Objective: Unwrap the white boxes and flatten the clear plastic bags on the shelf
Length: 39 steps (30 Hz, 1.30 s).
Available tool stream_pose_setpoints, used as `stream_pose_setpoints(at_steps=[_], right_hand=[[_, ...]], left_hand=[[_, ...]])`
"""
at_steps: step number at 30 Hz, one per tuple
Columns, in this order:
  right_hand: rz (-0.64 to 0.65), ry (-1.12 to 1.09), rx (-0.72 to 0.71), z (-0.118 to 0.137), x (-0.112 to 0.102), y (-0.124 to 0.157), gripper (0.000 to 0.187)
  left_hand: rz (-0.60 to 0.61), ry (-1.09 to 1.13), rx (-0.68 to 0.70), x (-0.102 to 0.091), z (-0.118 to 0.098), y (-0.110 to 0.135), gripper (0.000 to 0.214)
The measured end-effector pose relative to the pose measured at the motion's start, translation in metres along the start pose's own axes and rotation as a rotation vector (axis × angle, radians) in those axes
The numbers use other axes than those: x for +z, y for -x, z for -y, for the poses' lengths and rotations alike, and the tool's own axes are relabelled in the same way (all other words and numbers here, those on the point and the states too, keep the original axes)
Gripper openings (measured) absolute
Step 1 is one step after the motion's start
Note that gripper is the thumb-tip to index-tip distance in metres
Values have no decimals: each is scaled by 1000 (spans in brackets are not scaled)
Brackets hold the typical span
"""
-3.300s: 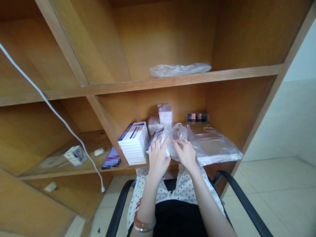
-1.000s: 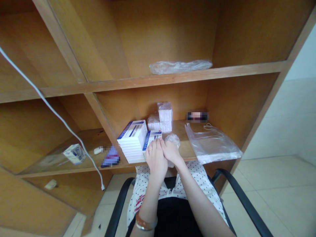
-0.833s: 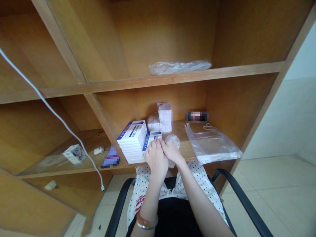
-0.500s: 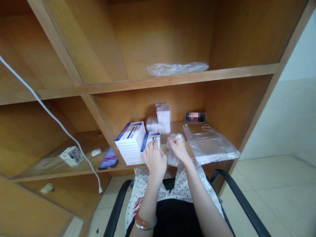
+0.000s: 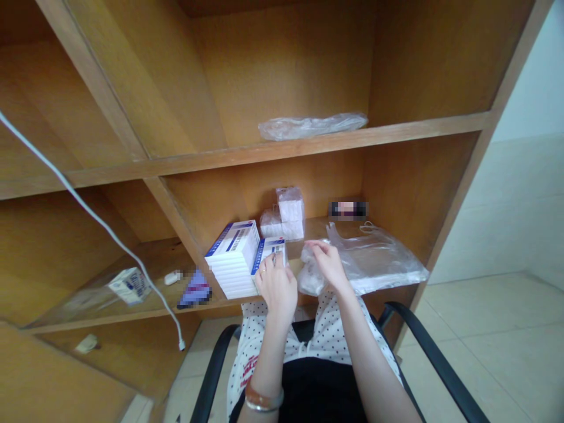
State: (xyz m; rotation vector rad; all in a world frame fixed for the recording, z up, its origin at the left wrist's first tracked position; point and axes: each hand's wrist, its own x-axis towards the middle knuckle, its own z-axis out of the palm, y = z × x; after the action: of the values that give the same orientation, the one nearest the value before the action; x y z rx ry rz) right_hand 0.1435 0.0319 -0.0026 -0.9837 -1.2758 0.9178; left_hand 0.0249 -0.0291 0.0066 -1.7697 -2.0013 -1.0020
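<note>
Right hand [image 5: 329, 267] now farther right, fingers [image 5: 318, 245] bent over crumpled plastic [image 5: 311, 279] (grip unclear)

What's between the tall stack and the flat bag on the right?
In the head view, a box, partly covered by the left hand, then crumpled plastic, partly covered by the right hand.

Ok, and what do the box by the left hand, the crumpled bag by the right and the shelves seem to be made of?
The box looks like thin cardboard, smooth, with crisp edges and blue printing. The bag is most likely soft plastic film, see-through and shiny, with wrinkles. The shelves look wooden, perhaps varnished, given their streaky brown surface; veneer is possible.
</note>
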Motion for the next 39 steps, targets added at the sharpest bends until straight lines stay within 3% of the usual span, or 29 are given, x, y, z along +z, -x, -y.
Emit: stream_pose_setpoints(at_steps=[4, 5, 7, 9, 12, 15, 17, 20, 24, 27, 35, 39], right_hand=[[-108, -97, 6, 15, -2, 2, 39], [-112, -115, 0, 20, -3, 4, 39], [-95, -151, -28, 30, -5, 7, 37], [-54, -192, -49, 39, -8, 11, 37], [-16, -242, -77, 47, -14, 14, 40], [-192, -199, -194, 50, -21, 15, 45], [-333, -112, -300, 52, -27, 17, 46], [-296, 30, -426, 58, -33, 22, 36], [-88, 203, -508, 64, -34, 30, 27], [11, 279, -448, 62, -31, 31, 35], [-25, 296, -432, 61, -35, 31, 36], [-11, 293, -480, 65, -32, 34, 24]], left_hand=[[-9, 316, 172, -22, 0, -7, 32], [44, 404, 235, -29, -2, -8, 36], [263, 531, 337, -40, -7, -8, 55], [418, 603, 347, -45, -12, -9, 70], [384, 693, 244, -43, -16, -18, 45], [215, 829, 55, -39, -19, -35, 15], [117, 981, -112, -37, -22, -45, 20], [36, 1191, -333, -34, -26, -49, 24], [160, 1472, -411, -30, -29, -40, 24], [275, 1647, -482, -34, -28, -35, 27], [415, 1663, -484, -48, -22, -33, 41], [436, 1683, -493, -45, -24, -30, 37]])
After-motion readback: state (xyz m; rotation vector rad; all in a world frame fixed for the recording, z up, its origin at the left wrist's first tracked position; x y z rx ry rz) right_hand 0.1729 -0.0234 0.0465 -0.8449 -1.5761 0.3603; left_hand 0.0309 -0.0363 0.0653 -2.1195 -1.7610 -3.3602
